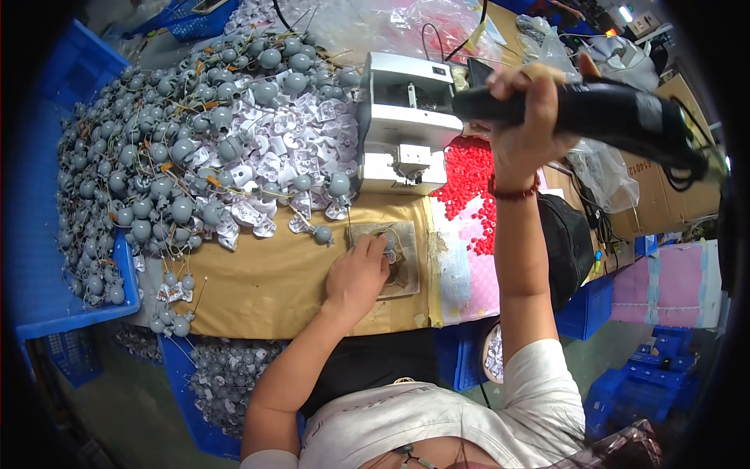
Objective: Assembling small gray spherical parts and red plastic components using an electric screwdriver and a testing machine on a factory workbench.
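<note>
"As we go from the largest thing down, what do we have?"

"We have a worktable spread with a tan sheet (258, 301), and on it a broad heap of glossy grey balls with wires and white plastic fittings (181, 149). To the right stands a brown cardboard carton (676, 187); beyond the sheet, a white box-shaped machine (406, 129)."

"And our hands?"

"Our right hand (531, 117) is wrapped around a long black handheld tool (609, 109), raised just beside the machine. Our left hand (359, 273) reaches over a flat square plate (412, 262), fingertips at a small grey-and-white piece (389, 244) on it; we can't tell whether they pinch or merely touch it. Tiny red plastic pieces (469, 168) lie right of the machine."

"What could go wrong?"

"We judge that the piece could roll if steadied too lightly, the tool could slip toward our left fingertips if it met the work off-centre, and stray wires could snag."

"Any writing?"

"Dark print on the carton, which we leave uncopied; the tool's pale patch is too blurred to read."
</note>
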The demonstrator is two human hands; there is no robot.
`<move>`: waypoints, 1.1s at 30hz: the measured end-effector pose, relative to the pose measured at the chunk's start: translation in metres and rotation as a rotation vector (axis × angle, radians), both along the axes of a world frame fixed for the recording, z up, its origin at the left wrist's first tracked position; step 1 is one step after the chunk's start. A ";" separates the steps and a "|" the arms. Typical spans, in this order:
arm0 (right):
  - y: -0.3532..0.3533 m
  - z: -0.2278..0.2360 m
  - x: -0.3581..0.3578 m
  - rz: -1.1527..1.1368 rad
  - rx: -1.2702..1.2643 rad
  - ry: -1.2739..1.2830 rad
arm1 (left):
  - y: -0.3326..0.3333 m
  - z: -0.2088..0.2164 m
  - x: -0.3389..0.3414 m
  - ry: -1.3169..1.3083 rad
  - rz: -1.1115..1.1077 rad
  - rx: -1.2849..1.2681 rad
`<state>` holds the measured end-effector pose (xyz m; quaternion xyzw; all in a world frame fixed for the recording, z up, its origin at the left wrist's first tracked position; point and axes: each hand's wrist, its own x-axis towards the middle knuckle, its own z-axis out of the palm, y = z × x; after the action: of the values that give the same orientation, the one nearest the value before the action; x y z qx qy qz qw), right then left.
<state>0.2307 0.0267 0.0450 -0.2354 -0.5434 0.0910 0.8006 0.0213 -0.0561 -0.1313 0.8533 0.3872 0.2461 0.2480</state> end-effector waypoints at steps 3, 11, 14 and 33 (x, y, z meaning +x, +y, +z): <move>0.004 0.003 0.003 -0.054 -0.058 -0.073 | 0.000 0.003 0.001 0.036 -0.009 -0.029; -0.060 -0.041 -0.031 0.252 -0.377 0.014 | 0.002 0.014 -0.007 -0.049 -0.026 -0.071; -0.077 -0.067 -0.043 0.316 -0.463 0.100 | 0.004 0.015 -0.006 -0.113 -0.043 -0.045; -0.087 -0.095 -0.063 0.340 -0.469 0.180 | 0.003 -0.001 -0.004 -0.073 -0.009 0.100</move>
<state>0.1679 -0.0602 -0.0500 -0.3105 -0.4661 0.3672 0.7426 0.0169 -0.0532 -0.1318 0.8568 0.3611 0.2952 0.2200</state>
